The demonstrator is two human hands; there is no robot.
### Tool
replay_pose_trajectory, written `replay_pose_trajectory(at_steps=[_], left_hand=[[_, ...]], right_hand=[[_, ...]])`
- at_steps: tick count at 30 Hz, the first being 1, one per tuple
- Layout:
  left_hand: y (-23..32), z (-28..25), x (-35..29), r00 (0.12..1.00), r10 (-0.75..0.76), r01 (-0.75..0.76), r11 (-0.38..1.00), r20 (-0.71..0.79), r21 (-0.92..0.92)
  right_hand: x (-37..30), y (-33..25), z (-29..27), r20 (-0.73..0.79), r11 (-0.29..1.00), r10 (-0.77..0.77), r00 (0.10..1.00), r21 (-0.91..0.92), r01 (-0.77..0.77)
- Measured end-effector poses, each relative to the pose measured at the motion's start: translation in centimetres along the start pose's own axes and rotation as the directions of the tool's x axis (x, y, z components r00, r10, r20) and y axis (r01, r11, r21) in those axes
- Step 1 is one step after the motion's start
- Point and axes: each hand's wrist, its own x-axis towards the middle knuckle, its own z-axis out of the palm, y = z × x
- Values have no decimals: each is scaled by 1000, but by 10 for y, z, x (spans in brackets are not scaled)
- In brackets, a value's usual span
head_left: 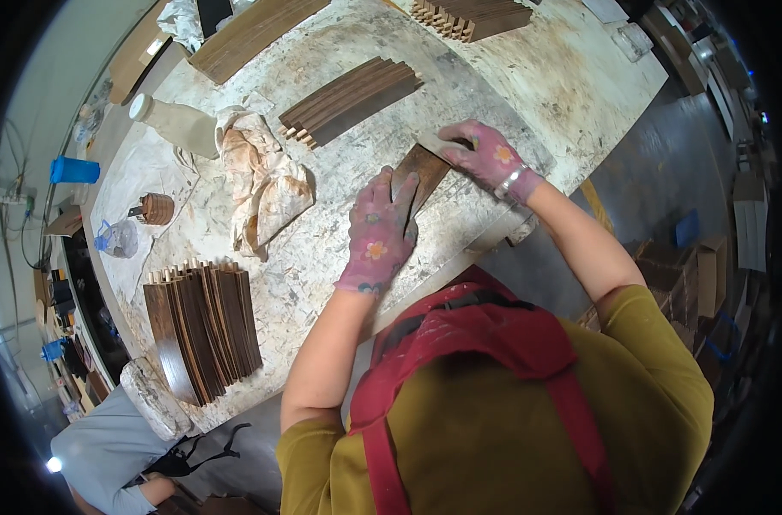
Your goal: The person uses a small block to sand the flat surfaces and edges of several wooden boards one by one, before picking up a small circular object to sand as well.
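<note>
A short dark-brown wooden board [427, 178] lies slantwise on the worktable in front of me. My left hand [380, 225], in a stained pink flowered glove, grips its near left end, with fingers and thumb around the edges. At the board's far right end, my right hand [481, 156] wears a matching glove and a silvery band at the wrist. Its fingers are curled around a small pale flat piece [431, 142], which touches or nearly touches the board's end. The fingers partly hide that piece, so its kind is unclear.
Brown slat stacks stand beyond my hands [352, 101], at the near left [204, 330] and far right [477, 19]. A stained cloth [266, 184] lies beside a cloudy plastic bottle [176, 124]. A brush [155, 209] sits farther left. Another person's grey-clothed leg [108, 442] is at the lower left.
</note>
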Motion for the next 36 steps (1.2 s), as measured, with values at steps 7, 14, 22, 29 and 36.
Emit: replay_pose_trajectory(at_steps=[7,14,22,29,36], left_hand=[[-32,-21,25,991,11,7,991,134,-134],[-56,-9,25,981,195,-195,980,-7,-29],[-53,-7,23,987,159,-160,986,33,39],[-51,-8,23,984,175,-175,984,5,13],[-49,-10,19,987,160,-160,986,2,40]], right_hand=[[-81,-13,-35,129,996,-82,988,-6,84],[-66,-49,62,333,596,-728,600,-125,793],[-50,-8,30,264,667,-613,745,-334,667],[-65,-14,-21,158,787,-305,939,-513,342],[-56,-58,65,424,850,-375,825,-199,488]])
